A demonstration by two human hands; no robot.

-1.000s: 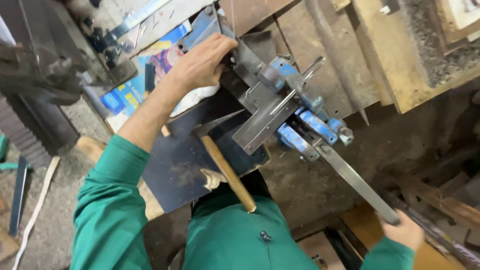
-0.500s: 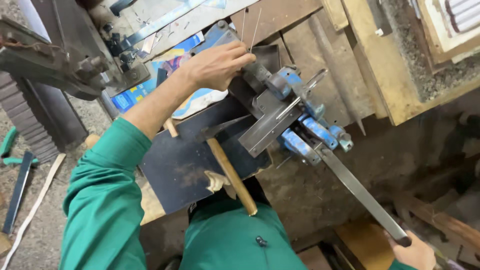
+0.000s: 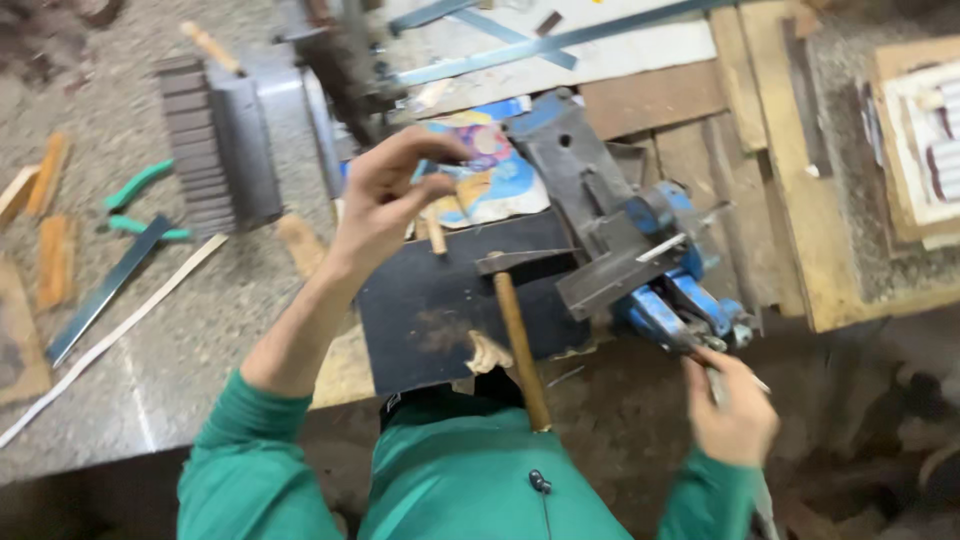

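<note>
A blue bench vise [image 3: 665, 285] sits at the edge of the wooden bench and clamps a grey metal piece [image 3: 608, 278]. My right hand [image 3: 732, 412] is closed around the vise's long metal handle bar [image 3: 716, 382], just below the vise. My left hand [image 3: 392, 198] hovers above a dark metal plate [image 3: 430, 305] with fingers curled apart and nothing in it. A hammer [image 3: 520, 340] with a wooden handle lies on the plate between my hands, its head toward the vise.
A colourful printed sheet [image 3: 495, 180] lies behind the plate. A grey ribbed metal block [image 3: 215, 140] stands at the left, with green-handled pliers [image 3: 140, 205] and a flat metal strip [image 3: 100, 292] beside it. Long metal strips [image 3: 560, 40] lie at the back.
My left hand has lifted off the top of the vise and pulled back to the left. My right hand has moved up the handle bar, from its far end to just below the vise.
</note>
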